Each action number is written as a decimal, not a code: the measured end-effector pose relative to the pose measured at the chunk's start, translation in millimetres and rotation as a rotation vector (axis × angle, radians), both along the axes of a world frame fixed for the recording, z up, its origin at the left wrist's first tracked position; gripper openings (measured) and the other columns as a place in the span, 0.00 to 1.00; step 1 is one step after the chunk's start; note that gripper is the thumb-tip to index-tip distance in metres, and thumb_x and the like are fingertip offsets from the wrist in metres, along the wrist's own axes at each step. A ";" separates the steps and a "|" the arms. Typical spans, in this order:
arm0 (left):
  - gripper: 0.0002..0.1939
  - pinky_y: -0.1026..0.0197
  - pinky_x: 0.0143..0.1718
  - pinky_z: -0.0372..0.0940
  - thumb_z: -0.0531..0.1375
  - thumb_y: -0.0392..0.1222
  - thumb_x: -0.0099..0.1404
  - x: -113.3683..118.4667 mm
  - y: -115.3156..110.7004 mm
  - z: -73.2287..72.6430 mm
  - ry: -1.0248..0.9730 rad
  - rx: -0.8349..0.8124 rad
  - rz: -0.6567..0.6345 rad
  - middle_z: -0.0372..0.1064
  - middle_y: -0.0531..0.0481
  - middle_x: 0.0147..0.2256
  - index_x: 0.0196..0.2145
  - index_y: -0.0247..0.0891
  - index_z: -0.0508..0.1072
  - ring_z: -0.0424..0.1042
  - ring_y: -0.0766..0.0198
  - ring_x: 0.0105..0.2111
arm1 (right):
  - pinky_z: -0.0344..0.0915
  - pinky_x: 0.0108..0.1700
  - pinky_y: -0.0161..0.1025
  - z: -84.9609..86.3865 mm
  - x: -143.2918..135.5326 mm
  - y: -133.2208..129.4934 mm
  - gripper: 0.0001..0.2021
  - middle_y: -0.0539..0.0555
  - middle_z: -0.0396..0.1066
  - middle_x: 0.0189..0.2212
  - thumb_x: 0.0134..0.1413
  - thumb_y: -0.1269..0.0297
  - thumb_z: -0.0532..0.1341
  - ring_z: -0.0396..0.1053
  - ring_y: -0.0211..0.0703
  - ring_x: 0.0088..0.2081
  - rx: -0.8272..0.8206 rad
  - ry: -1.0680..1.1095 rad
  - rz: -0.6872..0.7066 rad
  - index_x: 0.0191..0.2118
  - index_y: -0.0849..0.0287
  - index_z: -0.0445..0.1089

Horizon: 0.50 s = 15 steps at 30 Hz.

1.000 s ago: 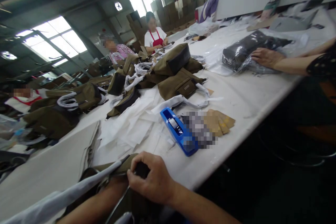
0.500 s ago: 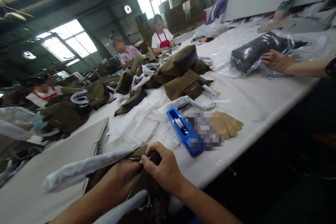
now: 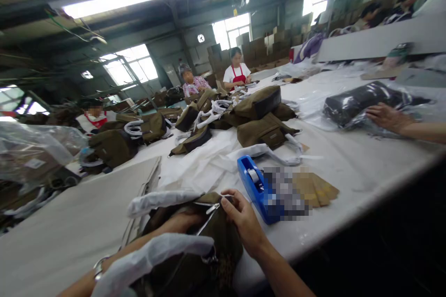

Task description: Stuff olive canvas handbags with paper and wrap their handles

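Note:
An olive-brown bag (image 3: pixel 223 236) with white-wrapped handles (image 3: pixel 156 253) lies at the near edge of the table, its zipper (image 3: pixel 212 209) partly open. My left hand (image 3: pixel 190 220) reaches inside the opening, its fingers hidden by the fabric. At the bag's far right corner, my right hand (image 3: pixel 240 216) pinches the edge beside the zipper end between thumb and fingers. Just beyond it stands a blue tape dispenser (image 3: pixel 259 190), with tan cards (image 3: pixel 315 188) to its right.
Several olive bags (image 3: pixel 261 130) are heaped mid-table beyond white sheets (image 3: pixel 198 158). At right, another person's hand (image 3: pixel 386 118) rests on a plastic-wrapped dark bag (image 3: pixel 358 102). Grey boards (image 3: pixel 87 213) lie at left. People (image 3: pixel 237 72) work at the far side.
My left hand has gone deeper into the bag. The zipper and opening now show more clearly, and my right hand has shifted to the bag's corner. The view has tilted upward.

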State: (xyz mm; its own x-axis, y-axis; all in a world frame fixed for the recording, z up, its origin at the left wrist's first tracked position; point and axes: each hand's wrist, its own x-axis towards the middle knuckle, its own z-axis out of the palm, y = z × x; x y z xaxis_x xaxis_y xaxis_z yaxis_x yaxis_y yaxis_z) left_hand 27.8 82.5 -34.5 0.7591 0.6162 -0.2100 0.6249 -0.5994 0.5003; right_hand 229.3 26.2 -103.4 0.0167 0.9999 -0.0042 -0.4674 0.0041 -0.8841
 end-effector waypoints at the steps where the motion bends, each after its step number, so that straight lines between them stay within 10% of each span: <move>1: 0.21 0.56 0.51 0.68 0.58 0.58 0.65 2.8 1.2 9.3 -0.028 -0.067 0.056 0.80 0.42 0.41 0.41 0.39 0.81 0.76 0.49 0.44 | 0.61 0.31 0.32 1.3 -0.2 -1.6 0.20 0.48 0.66 0.30 0.58 0.47 0.65 0.63 0.36 0.30 -0.001 -0.017 -0.013 0.47 0.59 0.69; 7: 0.29 0.63 0.24 0.59 0.49 0.62 0.69 24.7 -7.4 22.6 -0.048 -0.099 0.268 0.70 0.48 0.22 0.27 0.35 0.74 0.68 0.61 0.23 | 0.66 0.40 0.37 8.1 -5.8 -6.2 0.16 0.51 0.72 0.34 0.58 0.50 0.66 0.69 0.43 0.37 0.096 -0.169 -0.120 0.41 0.59 0.71; 15: 0.22 0.59 0.29 0.53 0.53 0.54 0.67 29.7 -22.5 33.4 -0.017 0.149 0.287 0.69 0.49 0.23 0.23 0.38 0.71 0.67 0.60 0.26 | 0.65 0.36 0.37 23.1 -10.4 -8.5 0.12 0.50 0.72 0.30 0.59 0.52 0.63 0.70 0.42 0.32 0.134 -0.483 -0.313 0.38 0.57 0.72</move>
